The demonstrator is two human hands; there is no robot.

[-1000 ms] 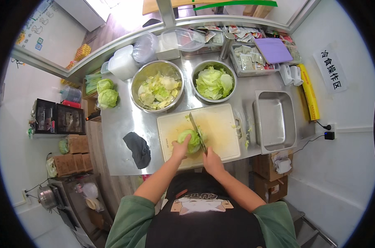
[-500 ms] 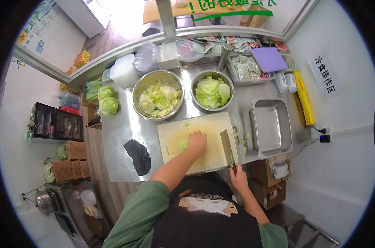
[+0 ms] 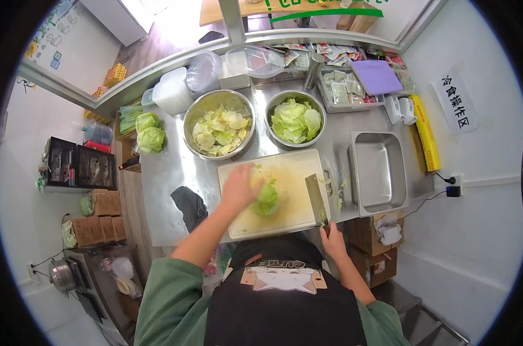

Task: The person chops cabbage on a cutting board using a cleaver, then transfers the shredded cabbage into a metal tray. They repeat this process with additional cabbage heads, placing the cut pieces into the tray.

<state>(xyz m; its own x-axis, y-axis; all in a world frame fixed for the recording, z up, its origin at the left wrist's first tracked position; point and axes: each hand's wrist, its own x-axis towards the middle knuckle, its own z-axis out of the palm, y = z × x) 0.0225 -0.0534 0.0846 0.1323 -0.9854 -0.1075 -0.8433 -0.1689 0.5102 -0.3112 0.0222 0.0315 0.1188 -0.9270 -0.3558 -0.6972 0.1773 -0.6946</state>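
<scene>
A piece of green lettuce (image 3: pixel 265 202) lies on the cream cutting board (image 3: pixel 290 219), with small scraps around it. My left hand (image 3: pixel 241 185) is over the board just left of the lettuce. Though blurred, its fingers and thumb look apart, and I see nothing in it. My right hand (image 3: pixel 334 242) grips the handle of a cleaver (image 3: pixel 315 196), whose wide blade lies over the board's right side. Behind the board stand two steel bowls: a larger bowl (image 3: pixel 187 135) of pale chopped leaves and a smaller bowl (image 3: pixel 320 135) of torn lettuce leaves.
A deep steel pan (image 3: pixel 378 170) sits right of the board. On the left are a dark cloth (image 3: pixel 188 209) and whole lettuce heads (image 3: pixel 151 139). A clear bin of packets (image 3: pixel 345 91) with a purple lid (image 3: pixel 377 77), plus plastic containers (image 3: pixel 172 92), line the back.
My left hand has let go of the lettuce and shifted left, so the piece now shows fully. The right hand and cleaver have stayed nearly in place.
</scene>
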